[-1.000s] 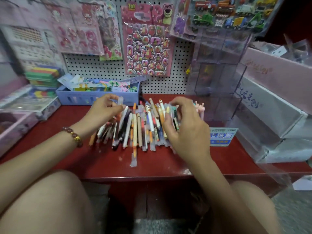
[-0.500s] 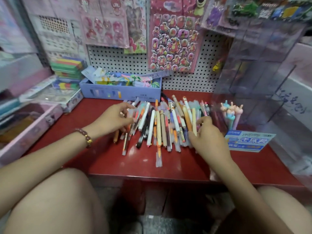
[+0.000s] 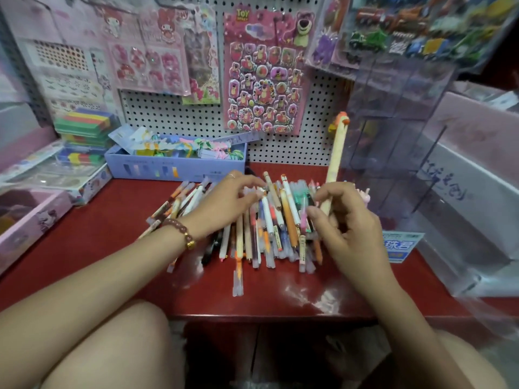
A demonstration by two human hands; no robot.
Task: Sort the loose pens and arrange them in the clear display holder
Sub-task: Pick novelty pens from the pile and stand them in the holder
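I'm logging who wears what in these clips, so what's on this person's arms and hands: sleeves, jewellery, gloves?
Both forearms are bare, no sleeves or gloves in view. The left wrist carries a bracelet of round reddish-brown beads with one gold charm. A thin ring seems to sit on the left hand. The right hand and wrist show no jewellery.

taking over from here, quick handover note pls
Left hand: open, fingers resting on the pen pile on the red table.
Right hand: grips a cream pen with an orange topper, upright, beside the clear display holder.
Done: a few pink-topped pens appear to stand low in the holder.
Left: slot the held pen, then sort the pile, which is most of the job.
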